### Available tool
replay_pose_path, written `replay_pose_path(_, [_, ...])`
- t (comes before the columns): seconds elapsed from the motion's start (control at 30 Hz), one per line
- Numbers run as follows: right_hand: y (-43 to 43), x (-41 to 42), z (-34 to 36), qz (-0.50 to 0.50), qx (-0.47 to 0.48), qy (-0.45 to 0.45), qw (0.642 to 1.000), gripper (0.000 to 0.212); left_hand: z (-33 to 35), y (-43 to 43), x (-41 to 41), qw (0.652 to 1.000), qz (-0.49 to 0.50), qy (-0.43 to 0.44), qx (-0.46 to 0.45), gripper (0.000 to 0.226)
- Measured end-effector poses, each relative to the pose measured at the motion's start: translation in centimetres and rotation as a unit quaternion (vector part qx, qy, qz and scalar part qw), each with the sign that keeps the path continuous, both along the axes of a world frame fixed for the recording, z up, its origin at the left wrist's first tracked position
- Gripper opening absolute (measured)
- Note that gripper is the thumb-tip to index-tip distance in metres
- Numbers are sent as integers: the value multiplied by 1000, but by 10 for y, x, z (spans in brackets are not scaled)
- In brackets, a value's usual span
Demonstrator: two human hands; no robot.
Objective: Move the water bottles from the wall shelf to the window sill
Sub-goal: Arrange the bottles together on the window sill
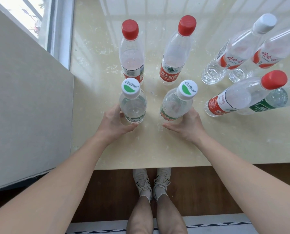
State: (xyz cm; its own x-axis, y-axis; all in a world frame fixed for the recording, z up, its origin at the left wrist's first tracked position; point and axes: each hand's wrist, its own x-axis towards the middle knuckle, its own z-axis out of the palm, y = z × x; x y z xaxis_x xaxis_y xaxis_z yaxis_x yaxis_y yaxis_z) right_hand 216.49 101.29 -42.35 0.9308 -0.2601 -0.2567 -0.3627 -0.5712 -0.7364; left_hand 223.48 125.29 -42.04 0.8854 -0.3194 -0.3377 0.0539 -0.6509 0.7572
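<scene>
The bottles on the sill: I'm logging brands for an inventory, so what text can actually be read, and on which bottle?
"Cestbon": cap of the bottle by the left hand.
"Cestbon": cap of the bottle by the right hand.
"NONGFU SPRING", last letters cut off, under Chinese characters: red label of the back red-capped bottle.
Red Chinese characters: labels of the two white-capped bottles.
Small print on the remaining labels: too blurred to read.

Red caps (130,29), cream sill (225,141)
</scene>
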Motion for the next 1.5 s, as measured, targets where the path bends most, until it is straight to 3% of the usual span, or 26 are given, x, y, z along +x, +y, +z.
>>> replay_pose_path(0.17, [-12, -8, 15, 25, 14, 63, 998, 74, 16, 14, -1, 998, -29, 23, 55, 65])
replay_pose_path(0.3, [-24, -10, 48, 32, -20, 93, 995, 78, 53, 30, 6, 982, -53, -35, 175, 64])
replay_pose_path(0.43, [-29, -7, 93, 32, -50, 67, 996, 77, 95, 39, 17, 974, -50, -69, 212, 56])
replay_pose_path(0.63, [-37, 12, 134, 34, -80, 35, 996, 65, 126, 38, 46, 986, 3, -102, 129, 55])
replay_pose_path(0.83, [-37, 59, 125, 25, -54, 4, 998, 65, 120, 21, 78, 995, 27, -82, 43, 69])
replay_pose_path(1.1, [-32, 94, 111, -28, 12, -5, 1000, 100, 109, -15, 97, 997, 8, -64, -30, 85])
replay_pose_path(1.5, [-28, 116, 96, -29, 28, -67, 997, 75, 111, -26, 116, 990, -29, -107, -81, 62])
